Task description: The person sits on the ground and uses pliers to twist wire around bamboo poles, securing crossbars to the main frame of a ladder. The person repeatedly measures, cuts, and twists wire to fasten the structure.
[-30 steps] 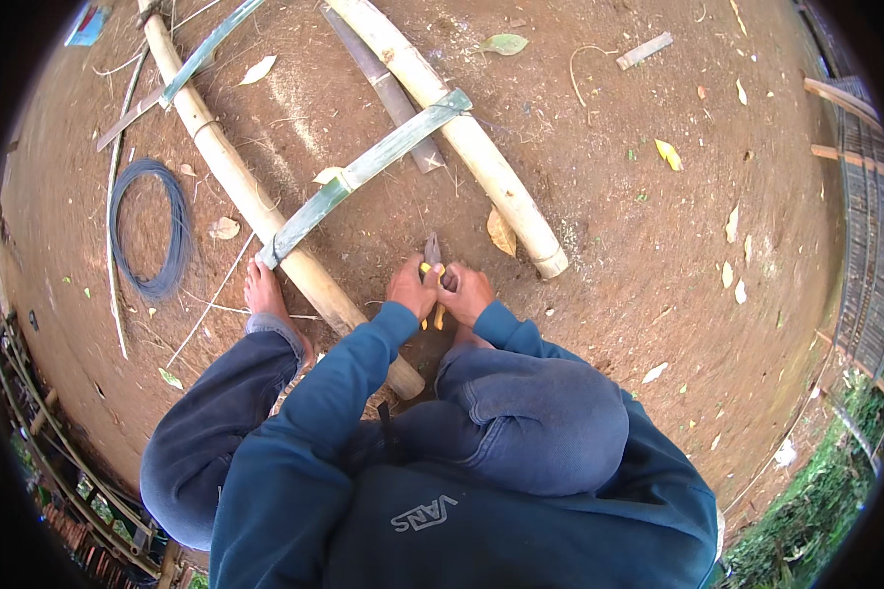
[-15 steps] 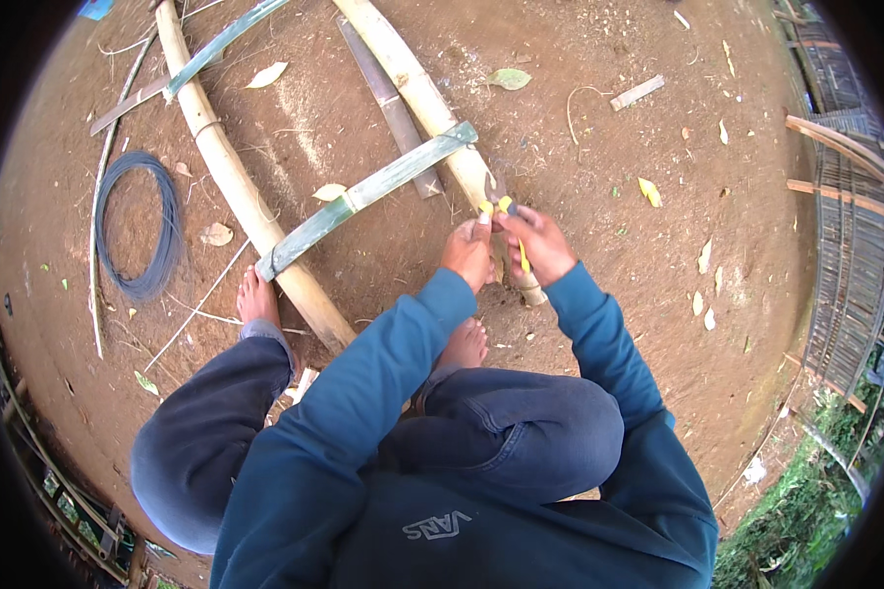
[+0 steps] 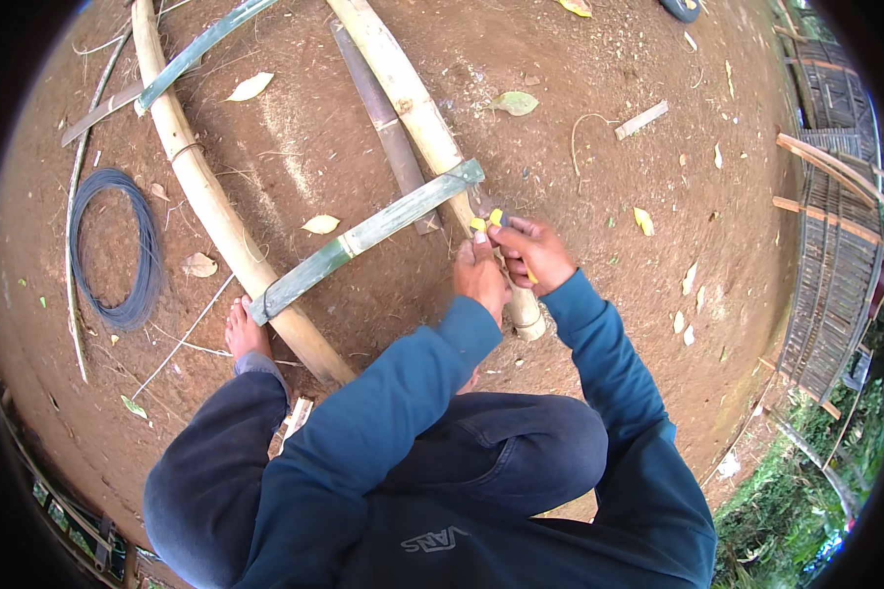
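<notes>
Pliers [image 3: 492,220] with yellow handles sit pinched between my left hand [image 3: 480,277] and right hand [image 3: 535,253], both closed on them, right over the pale bamboo pole [image 3: 414,103] where the green slat [image 3: 363,239] crosses. They look small, stiff and light; best gripped by the handles. Wire coil [image 3: 113,245] lies well apart on the dirt.

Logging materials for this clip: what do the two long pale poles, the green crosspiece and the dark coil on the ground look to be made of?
The pale poles look like dried bamboo: tan, round, with ringed nodes. The green crosspiece seems a split strip of fresher bamboo, flat with a smooth green skin. The dark coil is probably thin metal wire, though cord cannot be ruled out. Both hands work at the right pole's joint.
</notes>
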Available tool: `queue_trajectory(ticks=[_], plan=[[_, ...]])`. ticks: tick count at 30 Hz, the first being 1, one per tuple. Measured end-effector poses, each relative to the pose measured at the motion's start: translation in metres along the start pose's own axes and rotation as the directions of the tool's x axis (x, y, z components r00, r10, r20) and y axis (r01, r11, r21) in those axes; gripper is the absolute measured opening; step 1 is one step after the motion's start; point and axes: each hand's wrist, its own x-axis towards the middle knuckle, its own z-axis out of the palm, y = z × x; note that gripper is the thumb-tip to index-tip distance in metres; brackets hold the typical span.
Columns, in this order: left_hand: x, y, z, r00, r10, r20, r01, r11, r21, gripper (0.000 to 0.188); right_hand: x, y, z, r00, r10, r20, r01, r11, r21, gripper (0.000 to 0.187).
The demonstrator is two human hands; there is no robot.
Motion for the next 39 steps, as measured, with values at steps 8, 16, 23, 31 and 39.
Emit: queue_trajectory(ticks=[8,16,23,31,39], plan=[[-0.007,0.001,0.016,0.984,-0.160,-0.071,0.156,0.986,-0.064,0.041,0.014,0.019,0.000,0.943,-0.298,-0.148,0.260,0.937,-0.232,0.023],[0.016,-0.037,0.006,0.992,0.097,-0.086,-0.099,0.995,-0.018,0.047,0.010,0.015,0.000,0.989,-0.140,-0.049,0.130,0.976,-0.174,0.028],[0.008,-0.039,0.005,0.982,0.172,-0.076,-0.168,0.984,0.060,0.047,0.016,0.025,-0.019,0.992,-0.122,0.036,0.127,0.965,-0.231,0.036],[0.007,-0.029,0.007,0.993,0.093,-0.068,-0.096,0.995,-0.040,0.037,0.013,0.005,-0.012,0.983,-0.157,0.093,0.177,0.941,-0.287,0.029],[0.002,-0.018,0.012,0.995,0.056,-0.078,-0.062,0.995,-0.074,0.035,0.011,0.004,-0.005,0.996,-0.082,0.044,0.091,0.956,-0.278,0.036]])
